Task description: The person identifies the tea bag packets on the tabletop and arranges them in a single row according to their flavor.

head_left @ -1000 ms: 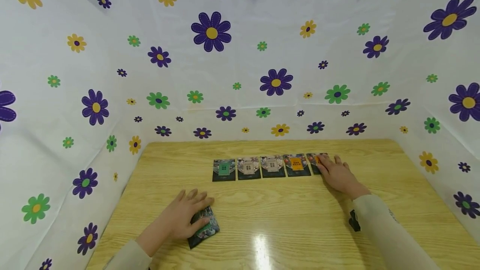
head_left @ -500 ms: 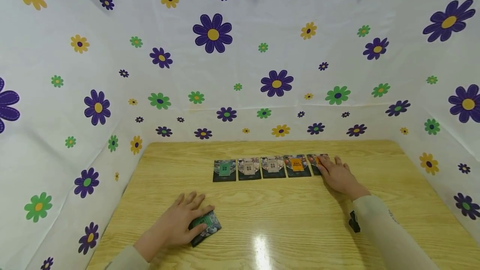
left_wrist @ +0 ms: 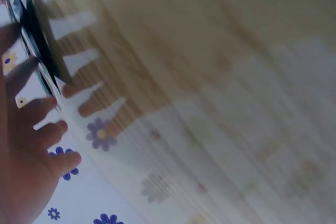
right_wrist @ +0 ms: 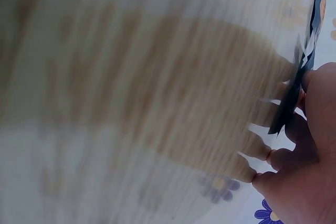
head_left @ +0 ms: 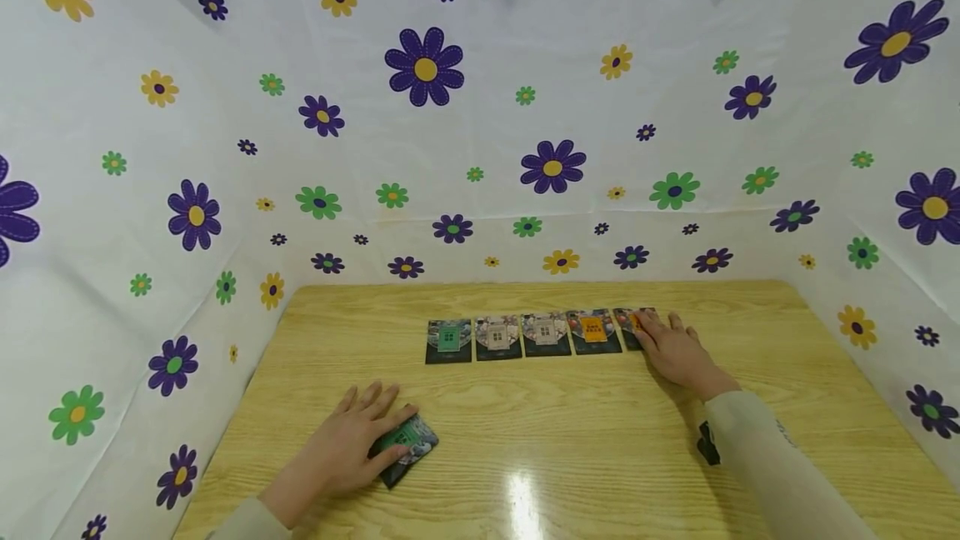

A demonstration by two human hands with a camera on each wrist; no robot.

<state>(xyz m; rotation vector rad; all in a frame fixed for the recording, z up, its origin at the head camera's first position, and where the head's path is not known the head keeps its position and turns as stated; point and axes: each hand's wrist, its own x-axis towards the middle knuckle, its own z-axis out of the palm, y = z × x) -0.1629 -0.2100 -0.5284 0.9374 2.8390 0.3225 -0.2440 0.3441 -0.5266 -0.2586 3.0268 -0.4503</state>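
Note:
On the near left of the table my left hand (head_left: pixel 341 448) rests with fingers spread on a dark card (head_left: pixel 422 442) with a green rectangle. Its thumb lies across the card, which is tilted and partly hidden. My right hand (head_left: pixel 678 357) touches the rightmost card (head_left: pixel 626 320) of a row, covering much of its orange rectangle. To its left lie an orange-marked card (head_left: pixel 595 342), two beige-marked cards, one (head_left: pixel 546 347) beside the other (head_left: pixel 498 351), and a green-marked card (head_left: pixel 447 357). Both wrist views show card edges (left_wrist: pixel 39 35) at the fingers; the layers (right_wrist: pixel 289 100) there look slightly separated.
The cards lie on a pale wood-grain table (head_left: pixel 540 423). White sheeting (head_left: pixel 480 123) with printed flowers stands along its back and both sides. A small black item (head_left: pixel 708 443) sits beside the right sleeve (head_left: pixel 780 457).
My left hand and the card under it have shifted slightly left, and the card has turned a little. The right hand and the row keep their places.

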